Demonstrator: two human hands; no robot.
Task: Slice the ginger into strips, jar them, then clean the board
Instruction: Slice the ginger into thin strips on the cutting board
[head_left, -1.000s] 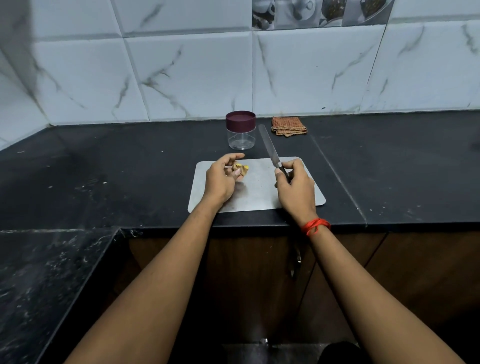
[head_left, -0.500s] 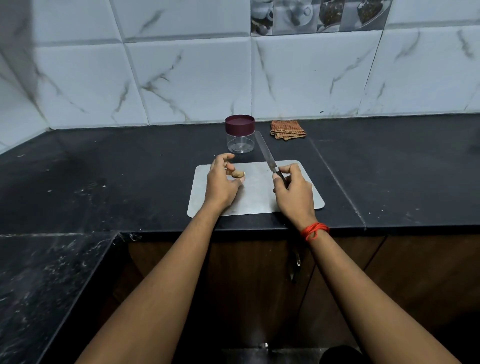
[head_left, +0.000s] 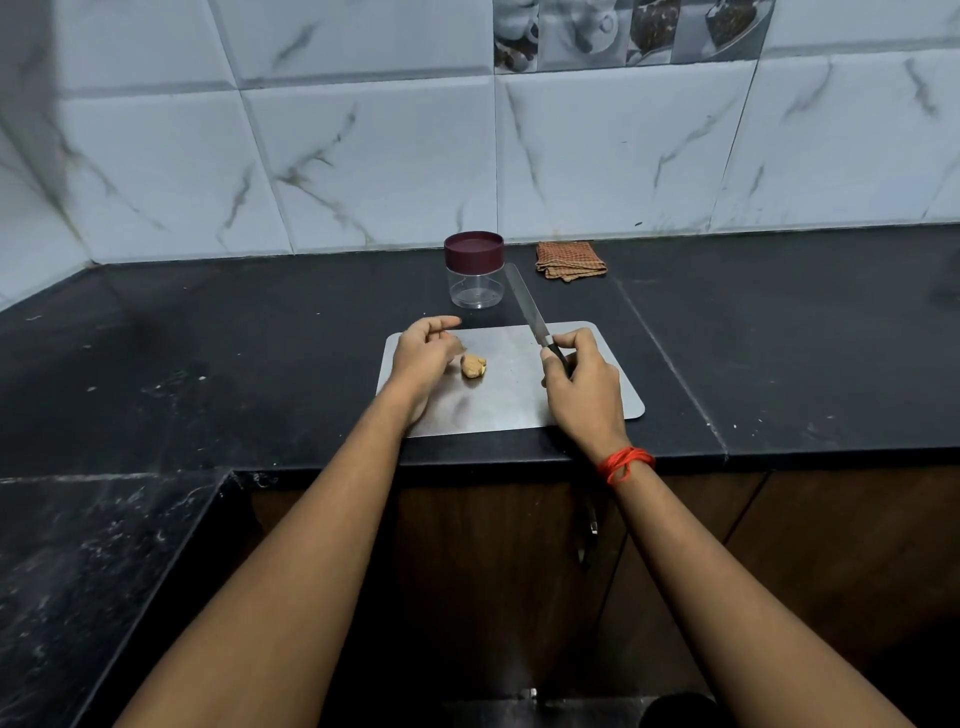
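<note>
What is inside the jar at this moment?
Nothing shows through the clear wall of the jar: it looks empty. The maroon lid is on and hides the topmost part.

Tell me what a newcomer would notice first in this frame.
A small piece of ginger lies alone on the metal board, between the two hands. The right hand grips a knife, its blade pointing toward the lidded jar behind the board. The left hand hovers just left of the ginger, holding nothing.
</note>
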